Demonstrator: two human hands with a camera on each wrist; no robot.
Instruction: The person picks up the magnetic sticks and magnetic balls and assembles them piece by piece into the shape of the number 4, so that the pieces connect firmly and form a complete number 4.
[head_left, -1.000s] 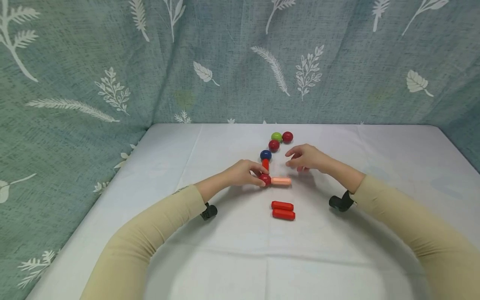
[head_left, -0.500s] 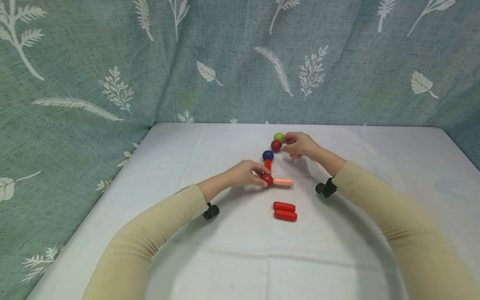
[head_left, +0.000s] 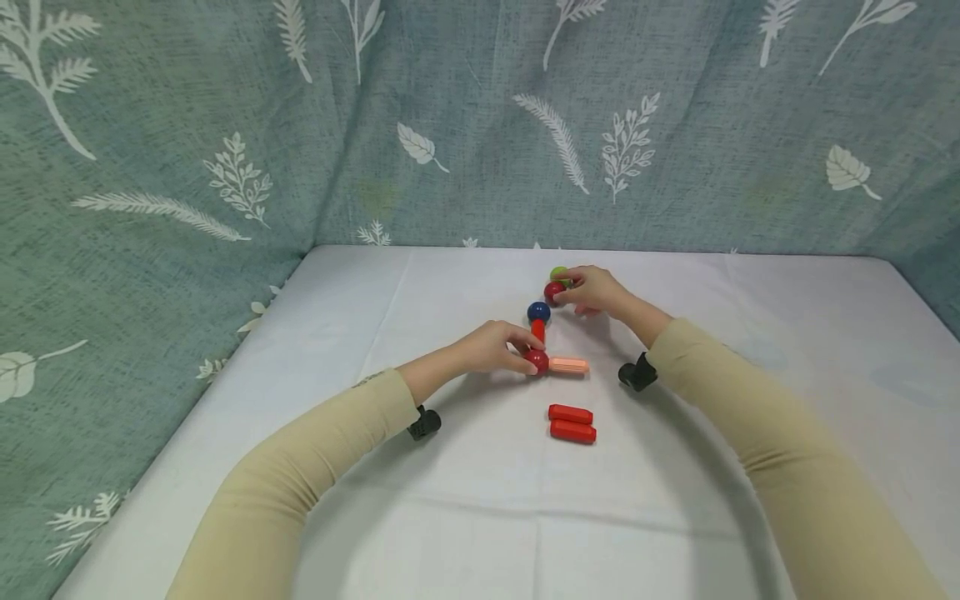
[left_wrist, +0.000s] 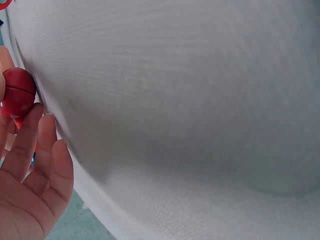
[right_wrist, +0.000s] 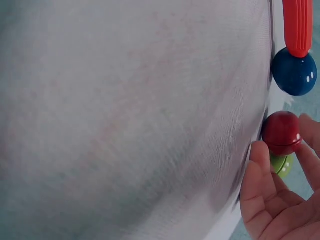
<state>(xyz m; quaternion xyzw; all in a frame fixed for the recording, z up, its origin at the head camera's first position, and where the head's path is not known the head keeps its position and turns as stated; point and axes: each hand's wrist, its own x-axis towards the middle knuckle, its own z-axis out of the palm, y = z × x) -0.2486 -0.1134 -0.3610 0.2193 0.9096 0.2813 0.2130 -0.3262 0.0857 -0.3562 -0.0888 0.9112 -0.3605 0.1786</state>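
Observation:
My left hand pinches a glossy red ball between thumb and fingers. A pale orange rod extends to the right from that ball, and a red rod runs from it back to a blue ball. In the left wrist view the grooved red ball shows at the fingertips. Farther back, my right hand has its thumb and forefinger on another red ball. A lime green ball sits right behind it, partly covered by the fingers.
Two loose red rods lie side by side nearer the front of the white-covered table. Leaf-patterned green-blue fabric hangs behind the table and along its left side.
My right hand has moved back and left to the rear red ball and now takes hold of it; the farther red ball is hidden behind it. The left hand keeps its hold.

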